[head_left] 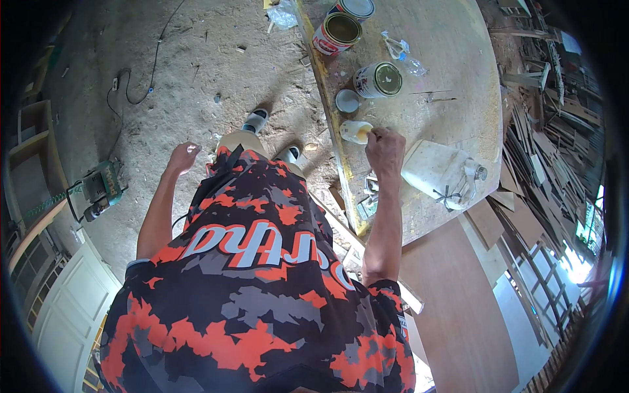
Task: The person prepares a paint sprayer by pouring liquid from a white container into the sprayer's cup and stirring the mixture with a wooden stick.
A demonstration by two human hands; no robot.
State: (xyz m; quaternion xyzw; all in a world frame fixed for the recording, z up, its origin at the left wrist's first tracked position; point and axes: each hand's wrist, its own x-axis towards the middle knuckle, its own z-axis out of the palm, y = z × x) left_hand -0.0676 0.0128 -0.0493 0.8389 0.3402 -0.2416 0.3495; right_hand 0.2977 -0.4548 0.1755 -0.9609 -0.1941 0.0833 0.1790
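My right hand (385, 150) is closed above the table, its fingers at the mouth of a small white container (354, 132). Something yellowish shows at that mouth; what the fingers grip is hidden beneath them. My left hand (184, 158) hangs out over the floor at my left side, fingers curled in, and whatever it may hold is too small to make out. Just beyond the container lies a round white lid (347, 100). An open paint can (379, 80) stands past it. To the right of my right hand lies a big whitish plastic jug (438, 171) with a grey cap.
More cans (337, 33) stand at the table's (458, 78) far left edge, near a clear plastic bottle (414, 65). Thin sticks (434, 97) lie mid-table. Wood scraps (534, 157) are piled right. A green power tool (101, 187) and a cord (124, 98) are on the left.
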